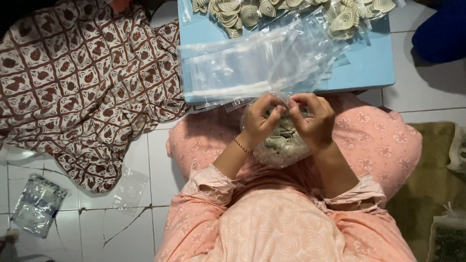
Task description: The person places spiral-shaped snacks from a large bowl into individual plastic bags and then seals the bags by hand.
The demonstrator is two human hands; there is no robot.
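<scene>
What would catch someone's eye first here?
Both hands, the left hand and right hand, pinch the top of a clear bag of spiral snacks at centre, over a pink-clad lap. Above lies a blue table with empty plastic bags; a brown patterned cloth fills the left.

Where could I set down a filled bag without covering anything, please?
The blue table's right end, beside the pile of empty clear bags, is bare, as is the white tile floor right of it. The table's far edge is crowded with coiled snacks; both hands pinch a filled bag.

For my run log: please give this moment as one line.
left hand: pinching filled bag top | right hand: same | empty bags: blue table
</scene>
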